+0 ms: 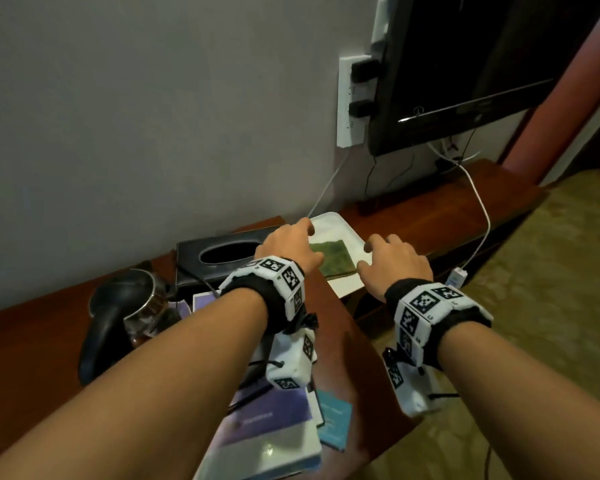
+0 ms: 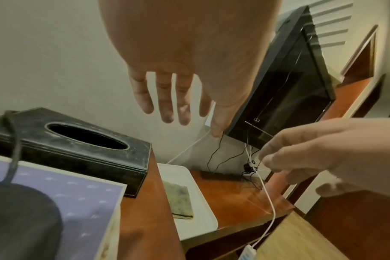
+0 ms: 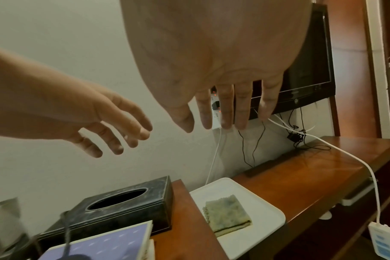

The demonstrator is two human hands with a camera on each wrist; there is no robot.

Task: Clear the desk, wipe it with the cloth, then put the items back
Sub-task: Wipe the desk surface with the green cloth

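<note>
A folded green cloth point(image 1: 333, 258) lies on a white tray point(image 1: 340, 225) on the lower wooden shelf, beside the desk's right end. Both hands hover above it and hold nothing. My left hand point(image 1: 293, 242) is over the tray's left edge, its fingers straight and spread point(image 2: 167, 105). My right hand point(image 1: 390, 259) is over the tray's right side, its fingers hanging straight down point(image 3: 232, 114). From the right wrist the cloth point(image 3: 226, 215) and tray point(image 3: 258, 234) show well below the fingertips. The desk holds a black tissue box point(image 1: 219, 254), a kettle point(image 1: 125, 306) and stacked books point(image 1: 267, 420).
A black TV point(image 1: 465, 64) hangs on the wall at the right, above a white power strip point(image 1: 352, 102). A white cable point(image 1: 480, 209) runs across the shelf to an adapter point(image 1: 457, 276) hanging off its front edge. Thin black wires dangle behind the tray.
</note>
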